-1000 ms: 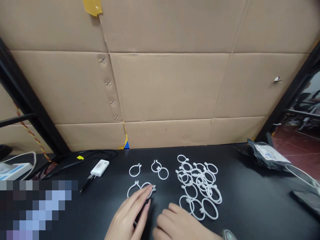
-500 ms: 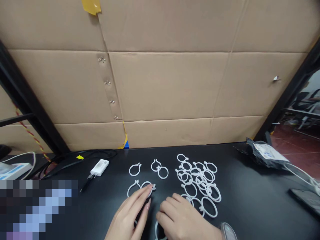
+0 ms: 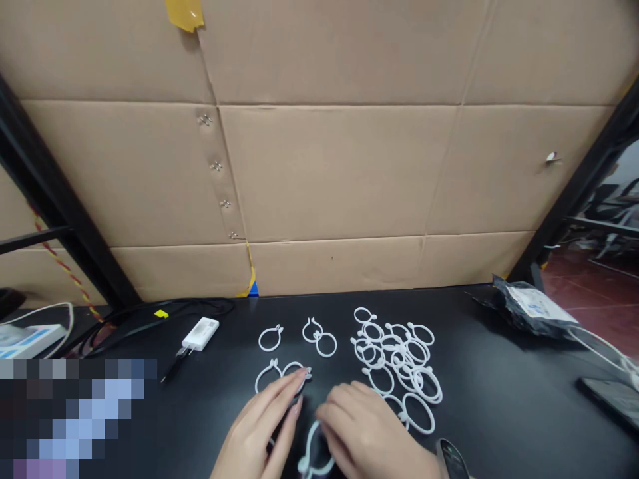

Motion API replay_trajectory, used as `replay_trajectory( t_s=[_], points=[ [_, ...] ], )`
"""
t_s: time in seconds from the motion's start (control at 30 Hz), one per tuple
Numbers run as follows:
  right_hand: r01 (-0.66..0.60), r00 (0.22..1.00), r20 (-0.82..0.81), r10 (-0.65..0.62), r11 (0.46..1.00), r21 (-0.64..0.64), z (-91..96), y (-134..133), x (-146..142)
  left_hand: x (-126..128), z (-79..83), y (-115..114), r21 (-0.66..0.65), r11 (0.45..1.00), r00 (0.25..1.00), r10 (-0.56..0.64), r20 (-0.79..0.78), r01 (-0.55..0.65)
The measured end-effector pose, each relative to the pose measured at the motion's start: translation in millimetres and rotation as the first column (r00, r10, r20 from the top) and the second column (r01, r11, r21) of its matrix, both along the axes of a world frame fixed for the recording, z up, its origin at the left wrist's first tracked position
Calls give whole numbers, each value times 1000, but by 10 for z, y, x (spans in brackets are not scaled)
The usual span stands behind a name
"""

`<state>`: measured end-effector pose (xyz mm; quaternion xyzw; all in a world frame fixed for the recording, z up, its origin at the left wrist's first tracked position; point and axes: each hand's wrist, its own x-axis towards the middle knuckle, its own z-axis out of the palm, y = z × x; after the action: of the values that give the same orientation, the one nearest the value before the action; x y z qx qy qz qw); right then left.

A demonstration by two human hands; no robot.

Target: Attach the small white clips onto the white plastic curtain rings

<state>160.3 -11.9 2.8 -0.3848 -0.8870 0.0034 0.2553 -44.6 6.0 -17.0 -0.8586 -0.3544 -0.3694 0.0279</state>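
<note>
My right hand (image 3: 364, 422) has its fingers curled onto a white plastic ring (image 3: 310, 444) with small rounded knobs at its ends, near the bottom edge. The fingers cover the ring's right side. To its left, my left hand (image 3: 262, 422) lies with fingers stretched and the thumb apart. Its fingertips rest over a linked pair of similar rings (image 3: 264, 376), partly covering them. Another bit of white shows beneath that hand. A single ring (image 3: 270, 340) and two linked rings (image 3: 326, 344) lie farther back. Beside my right hand is a pile of several rings (image 3: 418, 412).
A white plug adapter (image 3: 200, 334) with a black cable lies at left, near a power strip (image 3: 37, 342). A black plastic package (image 3: 536, 309) and a phone (image 3: 612, 402) are at right. Behind the black table (image 3: 489, 399) stands a cardboard wall (image 3: 339, 173).
My right hand has risen slightly, bringing the ring farther into view, with its knobbed end now showing at the lower left. My left hand stays almost in place.
</note>
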Motion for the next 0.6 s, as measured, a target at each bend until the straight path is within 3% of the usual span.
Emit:
replay_trajectory(
  t_s=[0.07, 0.13, 0.2, 0.27, 0.4, 0.6],
  points=[
    [66, 953, -264, -151, 950, -306, 25, 36, 3, 4, 33, -22, 13, 1000, 1000, -8, 28, 8],
    [-7, 829, -444, -340, 787, -617, 24, 99, 8, 15, 54, -41, 28, 999, 999, -23, 49, 22],
    [-157, 713, -523, -467, 620, -768, -12, 162, 10, 31, 63, -56, 14, 999, 998, -48, 44, 47],
    [-271, 656, -559, -508, 532, -802, -67, 196, 1, 44, 66, -65, -24, 997, 997, -76, 23, 77],
    [-336, 652, -585, -482, 509, -793, -159, 161, -47, 50, 78, -63, -62, 985, 987, -159, 5, 159],
    [-294, 729, -581, -362, 601, -743, -195, 92, -108, 93, 179, -62, 82, 957, 952, -287, 103, 279]
  ],
)
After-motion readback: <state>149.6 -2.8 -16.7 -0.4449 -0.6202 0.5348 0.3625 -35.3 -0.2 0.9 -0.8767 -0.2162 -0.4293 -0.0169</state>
